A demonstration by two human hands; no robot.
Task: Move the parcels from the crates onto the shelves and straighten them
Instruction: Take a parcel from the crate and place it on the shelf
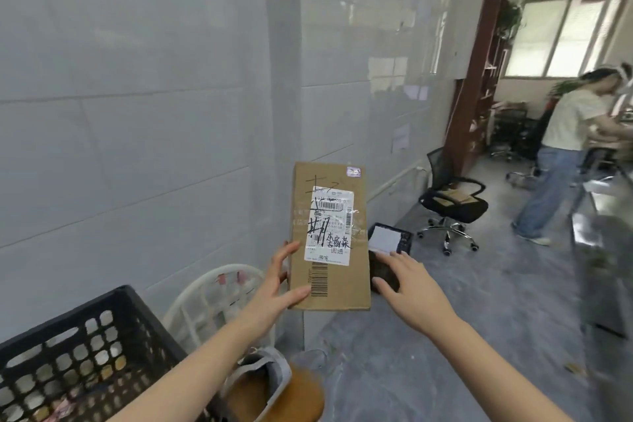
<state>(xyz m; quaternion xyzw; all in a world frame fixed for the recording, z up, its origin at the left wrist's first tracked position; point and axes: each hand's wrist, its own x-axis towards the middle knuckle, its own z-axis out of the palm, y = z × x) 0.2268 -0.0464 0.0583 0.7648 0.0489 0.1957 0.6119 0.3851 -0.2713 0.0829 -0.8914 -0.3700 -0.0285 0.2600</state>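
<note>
Brown parcel (330,240), white label (329,226), black crate (78,349).

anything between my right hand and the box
Yes: a small dark object lies under the right hand's fingers, between that hand and the right edge of the box. The left hand already grips the box's lower left edge.
</note>
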